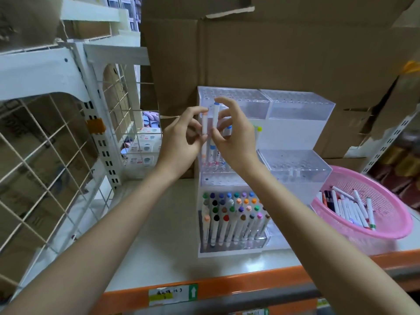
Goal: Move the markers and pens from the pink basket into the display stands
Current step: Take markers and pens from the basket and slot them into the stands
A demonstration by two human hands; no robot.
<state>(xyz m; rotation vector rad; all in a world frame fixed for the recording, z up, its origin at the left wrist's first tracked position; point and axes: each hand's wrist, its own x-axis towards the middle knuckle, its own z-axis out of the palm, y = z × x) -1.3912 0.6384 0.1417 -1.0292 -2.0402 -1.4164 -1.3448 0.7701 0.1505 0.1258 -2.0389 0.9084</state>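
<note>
White-barrelled markers with coloured caps (347, 206) are heaped in the round pink plastic basket (386, 226) at the right of the shelf. Two more white markers (210, 123) are pinched upright between the left hand (181, 142) and the right hand (234, 137), before the clear acrylic tiered display stand (229, 178), whose lowest tier is filled.

White label (169, 293) on orange shelf edge (227, 284): handwriting illegible; green tag (193, 292) beside it, white up-arrow.
</note>
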